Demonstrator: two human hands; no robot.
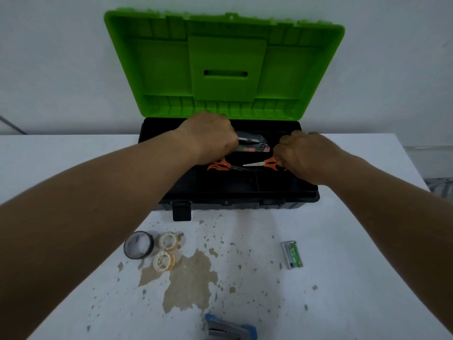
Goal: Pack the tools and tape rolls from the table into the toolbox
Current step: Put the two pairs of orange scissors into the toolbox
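Toolbox (245, 192): black base on the counter (343, 241), green lid (225, 65) standing open against the wall.
Scissors: two orange-handled pairs down in the tray – left pair (221, 165), right pair (263, 163), blades pointing toward each other.
Left hand (210, 136): fist curled over the left handles; grip looks closed on them, though fingers are hidden.
Right hand (306, 153): closed on the right pair's handle.
Behind the scissors: something shiny with pink, possibly packaging.
Tape rolls: black roll (138, 245) and two clear rolls (168, 240) (163, 260) clustered together near the box front.
Staple box (292, 254): green, well to the right.
Stapler (231, 330): blue, at the near edge.
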